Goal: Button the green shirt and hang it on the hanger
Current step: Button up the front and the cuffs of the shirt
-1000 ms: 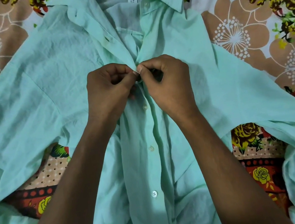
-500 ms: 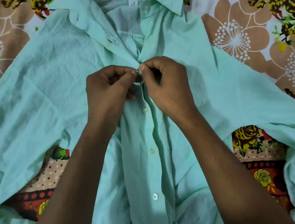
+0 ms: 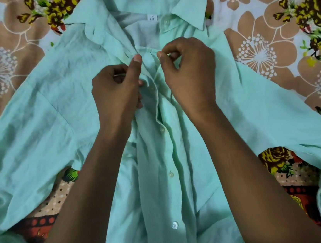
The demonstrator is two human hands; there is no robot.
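We see our left hand (image 3: 117, 90) pinching the left placket edge and our right hand (image 3: 188, 71) pinching the right edge, just below the open collar (image 3: 186, 7). The crumpled green shirt (image 3: 53, 114) lies spread flat on a floral bedsheet (image 3: 266, 33), lower round buttons (image 3: 174, 225) fastened.

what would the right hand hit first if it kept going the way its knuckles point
Probably the collar of the green shirt, with its top button just ahead of the right hand; depth is hard to judge.
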